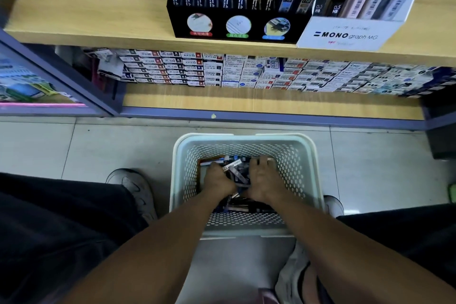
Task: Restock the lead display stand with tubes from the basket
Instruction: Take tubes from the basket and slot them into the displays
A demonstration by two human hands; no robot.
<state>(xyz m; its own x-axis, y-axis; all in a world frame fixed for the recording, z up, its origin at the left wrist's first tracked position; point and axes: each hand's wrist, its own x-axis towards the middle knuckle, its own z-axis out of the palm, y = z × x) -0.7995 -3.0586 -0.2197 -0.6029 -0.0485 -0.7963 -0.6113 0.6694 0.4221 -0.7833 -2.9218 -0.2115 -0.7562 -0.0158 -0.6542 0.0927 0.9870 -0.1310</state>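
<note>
From the head camera I look straight down at a pale, perforated plastic basket standing on the light tiled floor in front of a wooden shelf unit with purple-grey edging. Both my forearms reach down into it. My left hand lies among the loose dark lead tubes heaped in the bottom of the basket, its fingers curled down into the pile; a tube with a white label shows just beside its knuckles, but I cannot tell whether the fingers actually hold it. My right hand rests on the pile just to the right, fingers bent and spread over the tubes; whether it has closed on one is hidden from me as well.

On the upper shelf, well above the basket, stands the black cardboard lead display stand, its slots filled with upright tubes capped in blue and orange. Touching its right side is a white display box printed MONO graph MG, holding black, pink and grey cases. The lower shelf carries stacked rows of small white refill boxes. A grey shoe sits left of the basket, and my dark trousers fill the lower corners.
</note>
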